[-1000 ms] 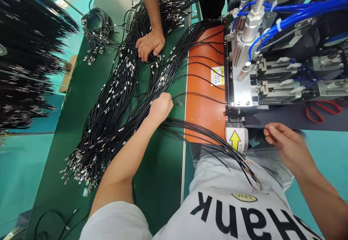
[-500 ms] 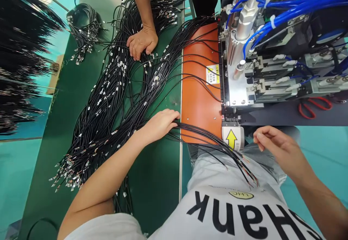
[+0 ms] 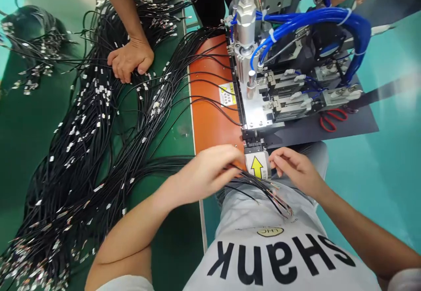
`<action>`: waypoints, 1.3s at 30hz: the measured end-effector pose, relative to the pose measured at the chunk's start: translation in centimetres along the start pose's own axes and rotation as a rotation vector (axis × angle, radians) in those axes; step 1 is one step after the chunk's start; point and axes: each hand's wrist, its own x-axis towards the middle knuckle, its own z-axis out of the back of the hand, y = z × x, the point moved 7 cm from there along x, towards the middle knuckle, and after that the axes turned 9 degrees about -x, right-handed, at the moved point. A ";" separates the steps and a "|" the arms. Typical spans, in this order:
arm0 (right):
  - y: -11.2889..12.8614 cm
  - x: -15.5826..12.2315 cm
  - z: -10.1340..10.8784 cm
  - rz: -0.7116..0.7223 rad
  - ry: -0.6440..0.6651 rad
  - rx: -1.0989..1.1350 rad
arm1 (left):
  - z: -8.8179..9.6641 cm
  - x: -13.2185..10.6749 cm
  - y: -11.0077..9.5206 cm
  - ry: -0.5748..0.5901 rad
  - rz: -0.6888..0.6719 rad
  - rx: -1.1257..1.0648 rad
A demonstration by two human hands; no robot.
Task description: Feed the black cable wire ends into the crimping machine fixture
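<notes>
My left hand (image 3: 210, 170) lies on a bundle of black cables (image 3: 263, 188) at the near edge of the orange plate (image 3: 205, 115), fingers curled over the strands. My right hand (image 3: 294, 170) hovers just right of the white label with a yellow arrow (image 3: 257, 166), fingers bent in a loose pinch; what they hold, if anything, I cannot make out. The cables' stripped ends (image 3: 283, 207) fan over my lap. More black cables with white tags (image 3: 98, 120) cover the green table (image 3: 179, 238).
A co-worker's hand (image 3: 130, 59) presses on the cable pile at the far side. A machine with blue hoses (image 3: 279, 62) stands right of the orange plate, with red-handled scissors (image 3: 332, 119) on its dark mat. Another cable bunch (image 3: 33, 45) lies at the far left.
My left hand slid right along the cables to the plate's near edge. My right hand moved left towards the arrow label. The view swung, shifting everything leftwards.
</notes>
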 end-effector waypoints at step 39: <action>3.7 0.3 1.1 0.247 -0.369 -0.111 | -4.2 3.0 2.4 -0.494 -0.031 -0.001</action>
